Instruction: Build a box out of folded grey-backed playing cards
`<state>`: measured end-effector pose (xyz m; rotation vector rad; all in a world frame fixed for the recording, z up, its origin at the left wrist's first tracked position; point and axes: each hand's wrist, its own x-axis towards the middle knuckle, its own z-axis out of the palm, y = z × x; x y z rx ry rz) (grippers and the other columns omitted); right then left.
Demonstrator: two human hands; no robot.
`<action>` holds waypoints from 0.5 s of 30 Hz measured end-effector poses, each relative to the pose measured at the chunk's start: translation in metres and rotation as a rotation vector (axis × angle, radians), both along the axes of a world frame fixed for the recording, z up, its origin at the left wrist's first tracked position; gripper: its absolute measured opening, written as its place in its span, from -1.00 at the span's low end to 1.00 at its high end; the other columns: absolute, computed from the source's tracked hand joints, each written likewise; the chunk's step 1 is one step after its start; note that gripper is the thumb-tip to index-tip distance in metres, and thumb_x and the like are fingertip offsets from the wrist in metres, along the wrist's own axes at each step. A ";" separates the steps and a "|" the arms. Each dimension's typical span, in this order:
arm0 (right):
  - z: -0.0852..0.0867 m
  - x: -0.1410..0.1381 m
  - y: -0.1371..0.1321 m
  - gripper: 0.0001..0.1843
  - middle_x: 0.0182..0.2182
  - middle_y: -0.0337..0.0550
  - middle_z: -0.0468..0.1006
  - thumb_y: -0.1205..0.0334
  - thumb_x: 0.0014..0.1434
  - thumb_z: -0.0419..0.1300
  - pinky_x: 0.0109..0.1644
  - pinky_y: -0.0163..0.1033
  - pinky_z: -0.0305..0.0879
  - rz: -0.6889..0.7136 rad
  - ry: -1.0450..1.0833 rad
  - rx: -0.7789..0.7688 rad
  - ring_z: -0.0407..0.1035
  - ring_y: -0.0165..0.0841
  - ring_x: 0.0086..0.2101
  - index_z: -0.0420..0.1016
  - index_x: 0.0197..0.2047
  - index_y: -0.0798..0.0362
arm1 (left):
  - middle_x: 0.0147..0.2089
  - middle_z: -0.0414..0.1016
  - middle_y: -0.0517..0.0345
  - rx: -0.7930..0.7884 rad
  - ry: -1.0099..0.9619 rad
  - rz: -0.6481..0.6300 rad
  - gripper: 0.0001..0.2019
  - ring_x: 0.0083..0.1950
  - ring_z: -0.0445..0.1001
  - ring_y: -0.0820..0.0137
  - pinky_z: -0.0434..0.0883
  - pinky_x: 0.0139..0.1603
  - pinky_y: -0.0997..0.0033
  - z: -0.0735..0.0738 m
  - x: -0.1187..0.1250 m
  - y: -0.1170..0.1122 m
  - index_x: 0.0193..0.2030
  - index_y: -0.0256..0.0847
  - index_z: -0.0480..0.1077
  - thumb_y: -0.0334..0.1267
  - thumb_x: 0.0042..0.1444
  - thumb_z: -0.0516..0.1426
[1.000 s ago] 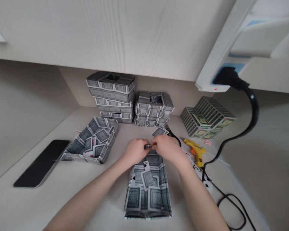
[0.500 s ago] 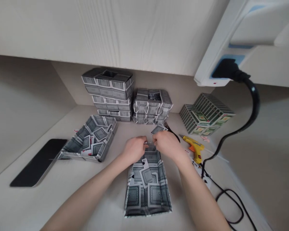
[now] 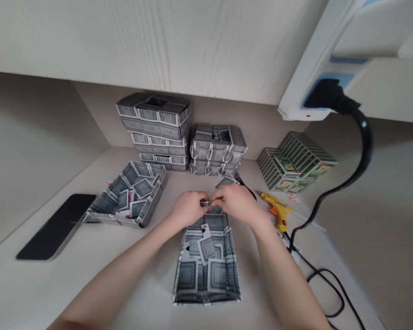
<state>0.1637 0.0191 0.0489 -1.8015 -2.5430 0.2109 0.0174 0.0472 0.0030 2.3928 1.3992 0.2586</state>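
1. Card tray [image 3: 231,268]: we find it on the tabletop [image 3: 154,302] between the forearms, its far end beneath the hands.
2. Left hand [image 3: 189,208]: fingertips closed in a pinch on a small card piece [image 3: 205,202], apparently folded. Should the pinch slacken, we judge that the piece could spring flat or drop into the tray.
3. Right hand [image 3: 239,205]: fingers curled together at the piece's other end; whether they grip it or merely press it, we cannot tell. Uneven pressure could crease it askew.
4. Far wall of the tray: largely hidden by the hands. Were the wrists to sink onto it, we would expect the thin card to buckle.
5. Cards inside the tray, among them an eight [image 3: 205,230]: if any lie loose, which we cannot tell, a knock would make them slide.
6. Glue gun [image 3: 277,211]: near the right forearm, a black cord [image 3: 330,197] looping beside it. We note that an elbow catching the cord could tug it; a hot nozzle, if hot, could burn.
7. Taller stack [image 3: 154,121] of card boxes: behind, its top box overhanging; a bump might topple it.
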 end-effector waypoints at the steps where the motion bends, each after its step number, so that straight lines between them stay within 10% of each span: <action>1: -0.001 0.000 0.001 -0.75 -0.30 -0.22 0.53 0.33 0.06 0.01 -0.26 -0.37 0.11 0.030 0.059 0.003 0.37 -0.40 -0.25 0.50 -0.30 -0.04 | -0.33 0.53 0.13 -0.005 0.006 -0.002 -0.79 -0.27 0.46 0.31 0.25 -0.37 0.47 0.001 -0.001 0.001 -0.30 -0.10 0.44 -0.11 -0.05 0.10; 15: 0.000 -0.020 -0.003 -0.78 -0.32 -0.09 0.52 0.39 -0.01 0.02 -0.28 -0.30 0.13 0.007 -0.077 0.028 0.38 -0.30 -0.27 0.45 -0.33 0.07 | -0.32 0.55 0.02 -0.032 0.040 0.029 -0.79 -0.23 0.47 0.24 0.29 -0.32 0.42 0.002 0.000 0.000 -0.33 -0.11 0.49 -0.17 -0.14 0.13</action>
